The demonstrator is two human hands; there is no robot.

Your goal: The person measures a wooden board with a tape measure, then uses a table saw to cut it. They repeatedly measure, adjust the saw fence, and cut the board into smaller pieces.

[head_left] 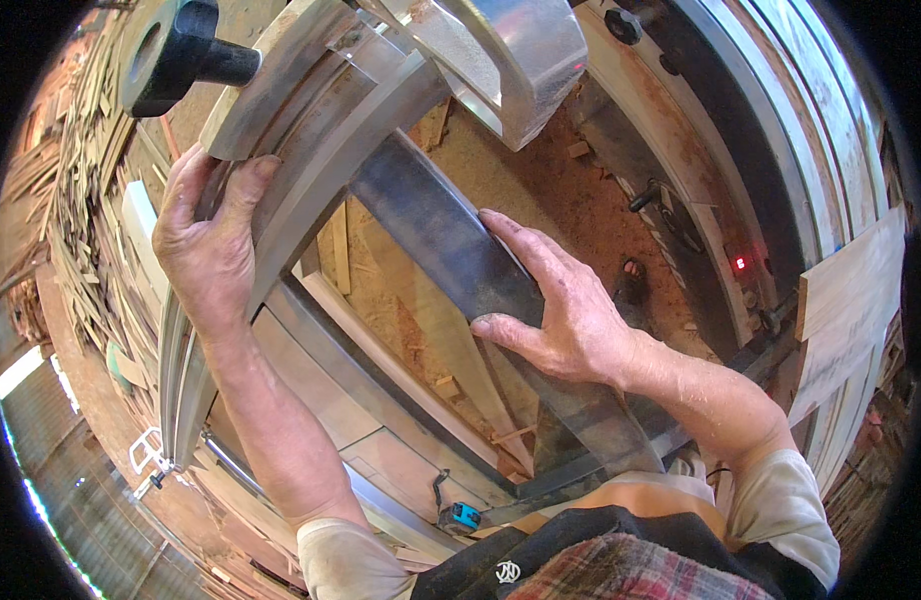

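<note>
My left hand (209, 235) is closed around the rounded end of a grey metal bar (271, 100), with the thumb on one side and the fingers curled on the other. Beside this bar runs a long grey metal rail (331, 170). A black clamping knob (186, 60) sticks out above my left hand. My right hand (561, 300) straddles a wide dark metal beam (436, 220), thumb on the near edge and fingers on the far edge. The beam slants from under the rail toward my body. A shiny metal guard-like part (531, 60) stands at the top.
A small blue-and-black tape measure-like object (461, 516) lies near my waist. At right is a machine body with a handwheel (681, 218) and a red display (741, 264). A pale board (851, 310) sits at its edge. Wood offcuts (91, 200) are piled at left.
</note>
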